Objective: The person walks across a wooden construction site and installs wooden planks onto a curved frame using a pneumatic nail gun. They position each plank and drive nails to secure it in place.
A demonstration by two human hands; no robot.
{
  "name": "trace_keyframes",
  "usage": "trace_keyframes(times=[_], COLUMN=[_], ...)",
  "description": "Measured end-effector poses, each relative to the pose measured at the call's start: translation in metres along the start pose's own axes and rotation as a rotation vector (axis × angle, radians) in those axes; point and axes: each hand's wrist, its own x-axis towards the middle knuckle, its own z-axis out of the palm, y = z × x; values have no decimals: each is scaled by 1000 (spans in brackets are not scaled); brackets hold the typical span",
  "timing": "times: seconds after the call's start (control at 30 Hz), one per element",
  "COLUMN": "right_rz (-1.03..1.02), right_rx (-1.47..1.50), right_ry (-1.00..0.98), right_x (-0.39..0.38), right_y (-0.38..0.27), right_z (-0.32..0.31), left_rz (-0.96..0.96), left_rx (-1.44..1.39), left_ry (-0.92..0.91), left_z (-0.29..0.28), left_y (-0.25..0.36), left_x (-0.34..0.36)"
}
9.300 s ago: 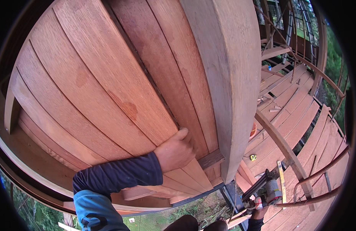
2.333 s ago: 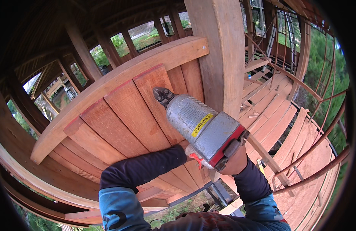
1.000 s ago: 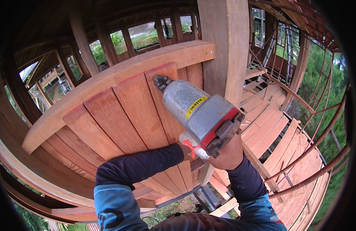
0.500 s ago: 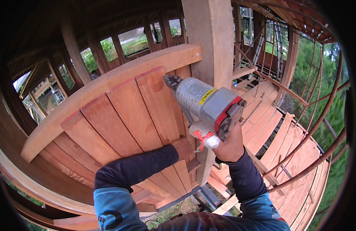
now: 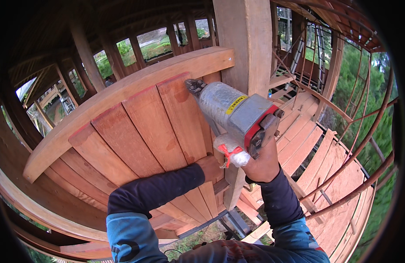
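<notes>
My right hand (image 5: 264, 164) is wrapped around the handle end of a grey metal nail gun (image 5: 224, 103) with a red band and a yellow label. The gun's nose lies at the upper right edge of a reddish wooden plank (image 5: 180, 114), just below a curved wooden rail (image 5: 123, 90). Clear plastic tied with a red strip (image 5: 231, 155) is bundled around part of the gun near my wrist. My left hand (image 5: 209, 168) rests low against the planks, beneath the gun. Its fingers are mostly hidden, so their grip does not show.
A thick wooden post (image 5: 242, 39) rises just beyond the gun. To the right, loose boards (image 5: 329, 175) lie on a platform bordered by rusty curved metal bars (image 5: 364, 144). Scaffolding (image 5: 305, 52) stands farther back. Grass shows through a gap below the planks.
The gun's nose has shifted slightly up and left relative to the planks, onto the plank's upper corner. The view has turned a little; both hands keep their places on gun and planks.
</notes>
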Motion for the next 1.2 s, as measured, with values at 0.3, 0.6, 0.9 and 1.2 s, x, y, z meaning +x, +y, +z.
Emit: trace_keyframes(times=[0.3, 0.6, 0.9, 1.2], right_rz=[-53, 91, 494, 838], right_rx=[-12, 102, -73, -77], right_ry=[-4, 65, 145, 265], right_x=[-7, -85, -209, -299], right_y=[3, 24, 90, 102], right_z=[-9, -51, -77, -71], left_rz=[124, -18, -13, 180], left_rx=[728, -280, -198, -117], left_ry=[110, -432, -482, -541], left_z=[73, -78, -115, -89], left_y=[12, -20, -24, 5], left_x=[-19, 5, 19, -3])
